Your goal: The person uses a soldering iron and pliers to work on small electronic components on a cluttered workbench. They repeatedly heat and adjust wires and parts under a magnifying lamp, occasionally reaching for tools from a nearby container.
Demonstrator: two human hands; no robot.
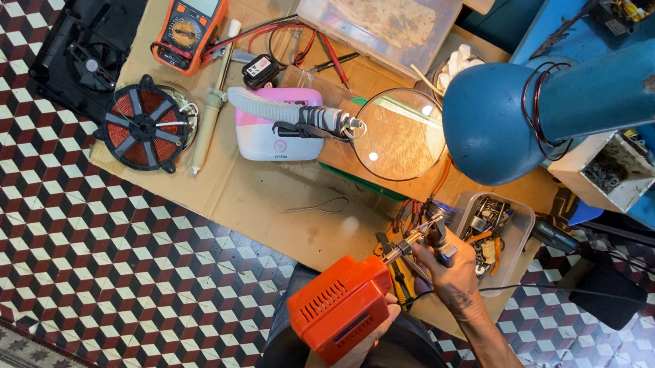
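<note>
Left hand (359,347) mostly hidden behind orange soldering gun (342,309), fingers wrapped on it, over lap. Right hand (455,274) fingers clenched round small tool (438,239); tip indistinct amid clutter.

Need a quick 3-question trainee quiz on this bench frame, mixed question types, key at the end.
1. True or false: the left hand holds the orange soldering gun.
2. Which thing lies closest to the coil disc? A) the multimeter B) the blue lamp C) the clear parts tray
3. Fill in: the right hand grips a small ____ tool near the gun's tip.

Key:
1. True
2. A
3. metal; its exact kind cannot be told from this view.
</note>
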